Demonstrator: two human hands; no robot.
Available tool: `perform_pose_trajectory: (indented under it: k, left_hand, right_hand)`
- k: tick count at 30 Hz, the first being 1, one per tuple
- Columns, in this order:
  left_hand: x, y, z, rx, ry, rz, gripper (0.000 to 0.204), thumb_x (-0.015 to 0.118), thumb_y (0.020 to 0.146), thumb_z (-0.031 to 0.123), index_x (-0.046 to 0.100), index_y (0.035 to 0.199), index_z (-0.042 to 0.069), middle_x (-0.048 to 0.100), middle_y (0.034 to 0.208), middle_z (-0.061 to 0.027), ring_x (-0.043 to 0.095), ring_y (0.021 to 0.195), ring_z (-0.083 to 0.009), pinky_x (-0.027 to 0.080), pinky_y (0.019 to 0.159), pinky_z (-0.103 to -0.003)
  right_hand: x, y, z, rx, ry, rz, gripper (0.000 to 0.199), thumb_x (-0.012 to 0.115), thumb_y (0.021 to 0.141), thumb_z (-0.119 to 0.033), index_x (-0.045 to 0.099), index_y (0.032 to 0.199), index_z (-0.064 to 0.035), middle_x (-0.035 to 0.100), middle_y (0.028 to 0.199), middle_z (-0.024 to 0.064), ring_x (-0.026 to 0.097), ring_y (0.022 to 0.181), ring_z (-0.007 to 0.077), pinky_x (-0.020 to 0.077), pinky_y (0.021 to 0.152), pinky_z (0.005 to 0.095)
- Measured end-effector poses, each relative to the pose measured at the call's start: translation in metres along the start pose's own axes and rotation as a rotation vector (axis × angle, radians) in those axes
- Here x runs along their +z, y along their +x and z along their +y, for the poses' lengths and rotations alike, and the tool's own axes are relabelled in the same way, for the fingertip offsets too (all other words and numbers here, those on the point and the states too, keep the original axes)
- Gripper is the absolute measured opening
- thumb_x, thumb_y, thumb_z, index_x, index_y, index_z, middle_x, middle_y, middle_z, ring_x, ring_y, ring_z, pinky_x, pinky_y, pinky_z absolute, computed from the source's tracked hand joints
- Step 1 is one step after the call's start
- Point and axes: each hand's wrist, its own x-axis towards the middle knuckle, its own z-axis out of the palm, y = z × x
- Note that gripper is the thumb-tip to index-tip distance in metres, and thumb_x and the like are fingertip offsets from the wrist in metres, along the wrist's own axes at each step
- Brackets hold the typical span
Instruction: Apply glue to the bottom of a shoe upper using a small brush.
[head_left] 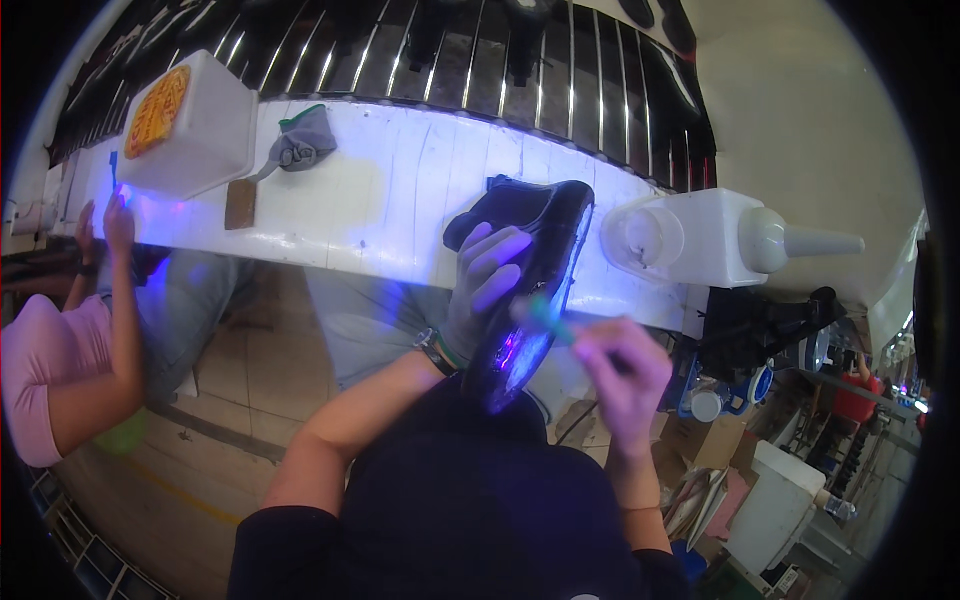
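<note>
A black boot [545, 225] lies tilted across the edge of the white table, its sole side facing right and one end reaching down toward my lap. My left hand [487, 275], in a pale grey glove, grips the boot around its side. My right hand [625, 365] is bare and pinches a small brush with a green handle [552, 322]. The brush is blurred and its head is over the sole edge of the boot; whether it touches cannot be made out. Bluish light glints on the lower part of the boot.
A white bottle with a nozzle [700, 240] lies at the table's right end. To the left are a grey cloth [303, 140], a brown block [240, 205] and a white container [215, 130]. A roller conveyor [450, 60] runs behind the table [385, 215]. A co-worker's hands [118, 222] are at far left.
</note>
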Motion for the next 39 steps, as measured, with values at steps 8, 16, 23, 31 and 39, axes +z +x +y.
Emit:
perform_pose_trajectory:
  k: [8,16,23,31,39]
  left_hand:
    - [-0.001,0.003,0.0,0.02,0.015,-0.036,0.06,0.072,0.078,0.012,0.038,0.128,0.012,0.05,0.132,-0.0203,0.052,0.119,-0.0389,0.033,0.105,-0.058]
    - [-0.012,0.018,0.003,0.023,0.007,-0.135,0.051,0.069,0.081,0.015,0.044,0.125,0.01,0.053,0.13,-0.0181,0.053,0.119,-0.0367,0.036,0.104,-0.055]
    - [-0.018,0.046,0.014,0.006,0.022,-0.184,0.049,0.068,0.082,0.016,0.049,0.126,0.008,0.055,0.127,-0.0148,0.054,0.112,-0.0327,0.04,0.099,-0.048]
    - [-0.047,0.104,0.043,-0.111,-0.024,-0.539,0.069,0.077,0.072,0.027,0.048,0.132,0.007,0.055,0.125,-0.0117,0.055,0.107,-0.0306,0.042,0.095,-0.042]
    - [-0.052,0.147,0.004,-0.461,-0.564,-0.996,0.088,0.085,0.064,0.03,0.044,0.139,0.009,0.057,0.125,-0.0116,0.055,0.112,-0.0281,0.041,0.099,-0.039]
  right_hand:
    - [-0.011,0.02,0.041,0.122,0.069,0.159,0.009,0.075,0.081,-0.004,0.07,0.083,0.0033,0.062,0.074,0.0028,0.046,0.062,0.0073,0.0355,0.056,0.0225]
    - [-0.021,0.007,0.0,-0.013,0.073,-0.084,0.012,0.077,0.075,0.003,0.07,0.084,0.0054,0.067,0.08,0.0114,0.063,0.072,0.0158,0.0488,0.066,0.0251]
    - [-0.021,0.001,-0.012,-0.154,0.072,-0.151,0.02,0.08,0.068,0.001,0.072,0.086,0.0044,0.066,0.078,0.0121,0.059,0.067,0.0145,0.0442,0.058,0.0243]
    - [-0.039,0.028,-0.044,-0.417,-0.092,-0.126,0.023,0.084,0.065,-0.005,0.073,0.085,-0.0036,0.064,0.075,0.0064,0.06,0.062,0.0166,0.0454,0.053,0.0266]
    - [-0.056,0.073,-0.055,-0.594,-0.305,-0.047,0.02,0.081,0.069,-0.007,0.073,0.087,-0.0051,0.064,0.077,0.0058,0.059,0.06,0.0173,0.0456,0.052,0.029]
